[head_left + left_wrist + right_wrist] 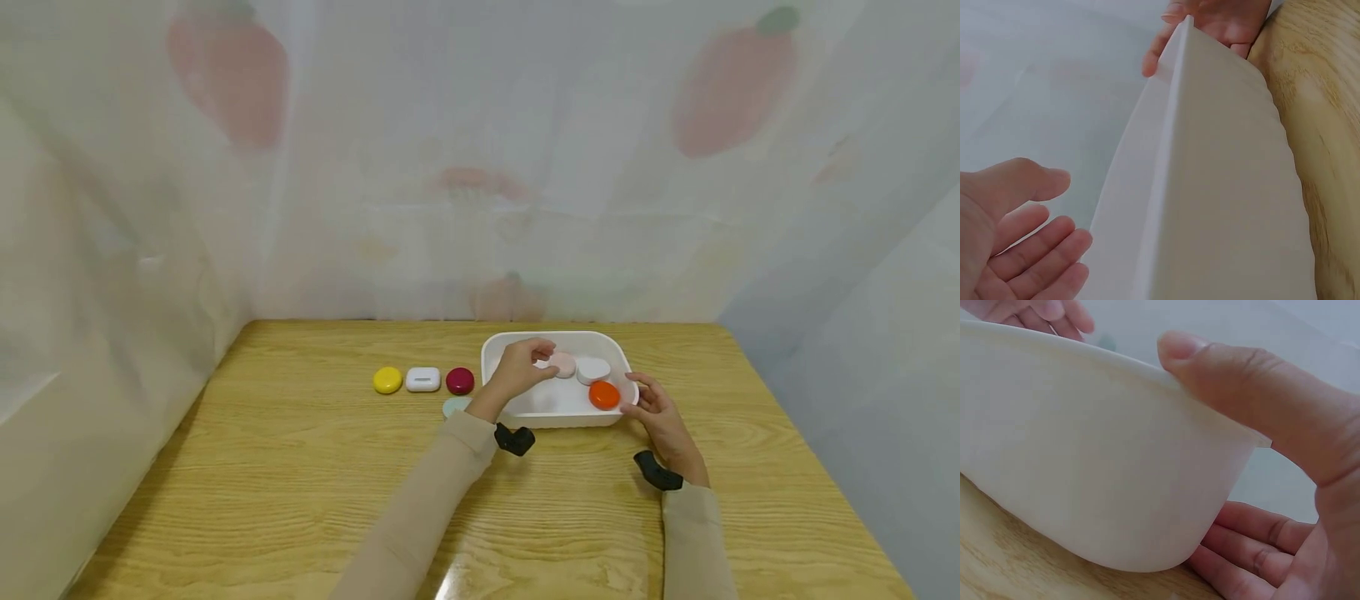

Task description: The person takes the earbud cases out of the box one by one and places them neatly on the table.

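A white plastic bin (551, 406) stands on the wooden table, holding a pale pink round case (562, 365), a white oval case (594, 371) and an orange round case (604, 395). My left hand (522, 367) is over the bin's left half, its fingers loosely bent and thumb apart, close to the pink case; nothing shows between them in the left wrist view. My right hand (663, 419) holds the bin's near right corner. In the right wrist view the thumb (1229, 375) lies over the rim while the other fingers (1250, 550) go round the side wall.
Left of the bin, a yellow round case (387, 380), a white earbud case (423, 380) and a dark red round case (460, 381) form a row. A pale green piece (454, 406) lies partly behind my left wrist. Printed curtains (480, 242) enclose the table (300, 467).
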`<state>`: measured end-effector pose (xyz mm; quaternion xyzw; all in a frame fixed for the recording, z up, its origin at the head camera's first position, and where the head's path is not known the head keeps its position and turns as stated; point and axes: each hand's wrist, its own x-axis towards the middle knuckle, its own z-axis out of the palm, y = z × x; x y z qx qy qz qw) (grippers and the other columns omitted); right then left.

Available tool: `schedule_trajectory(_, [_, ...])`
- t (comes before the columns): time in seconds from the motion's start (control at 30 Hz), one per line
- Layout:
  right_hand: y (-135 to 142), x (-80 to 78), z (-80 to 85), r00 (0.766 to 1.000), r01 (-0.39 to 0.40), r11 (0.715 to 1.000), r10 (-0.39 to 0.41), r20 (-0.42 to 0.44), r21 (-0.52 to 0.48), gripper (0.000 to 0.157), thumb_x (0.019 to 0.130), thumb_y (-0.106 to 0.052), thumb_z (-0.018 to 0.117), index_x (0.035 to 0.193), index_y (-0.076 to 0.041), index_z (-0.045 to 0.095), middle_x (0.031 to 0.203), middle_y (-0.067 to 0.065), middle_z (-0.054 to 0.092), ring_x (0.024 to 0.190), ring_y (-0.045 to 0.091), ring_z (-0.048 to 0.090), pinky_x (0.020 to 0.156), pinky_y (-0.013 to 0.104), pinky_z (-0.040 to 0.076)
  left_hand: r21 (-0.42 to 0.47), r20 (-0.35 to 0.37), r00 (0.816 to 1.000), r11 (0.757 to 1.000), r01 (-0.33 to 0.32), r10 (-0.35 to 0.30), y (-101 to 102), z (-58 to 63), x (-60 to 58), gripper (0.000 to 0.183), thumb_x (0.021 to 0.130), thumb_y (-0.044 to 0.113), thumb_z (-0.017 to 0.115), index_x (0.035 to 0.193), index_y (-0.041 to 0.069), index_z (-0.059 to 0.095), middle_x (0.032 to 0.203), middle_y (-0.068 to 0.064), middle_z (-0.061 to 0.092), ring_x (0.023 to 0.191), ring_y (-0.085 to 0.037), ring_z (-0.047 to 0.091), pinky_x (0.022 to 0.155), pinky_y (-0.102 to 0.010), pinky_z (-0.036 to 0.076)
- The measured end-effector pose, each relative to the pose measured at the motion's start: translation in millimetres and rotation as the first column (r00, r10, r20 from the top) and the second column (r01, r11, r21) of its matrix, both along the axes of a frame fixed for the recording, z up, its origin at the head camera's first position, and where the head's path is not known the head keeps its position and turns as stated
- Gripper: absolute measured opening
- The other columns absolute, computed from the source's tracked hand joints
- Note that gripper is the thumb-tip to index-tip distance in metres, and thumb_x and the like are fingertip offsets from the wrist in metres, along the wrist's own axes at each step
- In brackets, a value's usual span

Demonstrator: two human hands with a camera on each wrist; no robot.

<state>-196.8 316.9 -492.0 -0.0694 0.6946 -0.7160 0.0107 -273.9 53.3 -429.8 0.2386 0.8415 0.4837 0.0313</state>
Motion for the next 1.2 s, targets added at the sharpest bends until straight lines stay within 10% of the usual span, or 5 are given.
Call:
schedule_trajectory(0.67, [0, 0.8, 1.3, 1.0, 0.008, 1.0, -0.008, 0.004, 0.002, 0.049, 0.093, 0.0, 0.059, 0.137, -0.007, 0.042, 0.113, -0.009, 0.056, 0.097, -0.001, 0.059, 0.082, 0.008, 0.052, -0.108, 0.036, 0.976, 0.972, -0.209, 0.214, 49, -26.5, -13.7, 0.051, 0.082, 0.012, 0.075, 0.129, 0.004, 0.059, 0.132, -0.012, 0.063, 0.124, -0.024, 0.058, 0.108, -0.035, 0.047])
schedule_trajectory(1.0, [-1, -1.6, 0.8, 1.0, 0.006, 1.0, -0.006, -0.002, 0.003, 0.049, 0.092, -0.002, 0.06, 0.137, -0.009, 0.043, 0.117, -0.01, 0.057, 0.098, -0.002, 0.059, 0.082, 0.008, 0.052, -0.196, -0.066, 0.982, 0.962, -0.188, 0.178, 46, -54.6, -31.7, 0.047, 0.079, 0.024, 0.077, 0.119, 0.003, 0.064, 0.121, -0.012, 0.067, 0.107, -0.022, 0.064, 0.098, -0.028, 0.052])
schedule_trajectory(1.2, [0, -1.3, -0.3, 1.0, 0.008, 1.0, -0.008, 0.006, 0.0, 0.047, 0.092, -0.002, 0.06, 0.135, -0.016, 0.046, 0.119, -0.012, 0.056, 0.101, -0.003, 0.059, 0.083, 0.008, 0.052, -0.273, -0.074, 0.982, 0.944, -0.186, 0.172, 47, -40.0, -20.0, 0.04, 0.08, 0.013, 0.077, 0.116, 0.002, 0.064, 0.118, -0.012, 0.066, 0.108, -0.023, 0.063, 0.1, -0.03, 0.051])
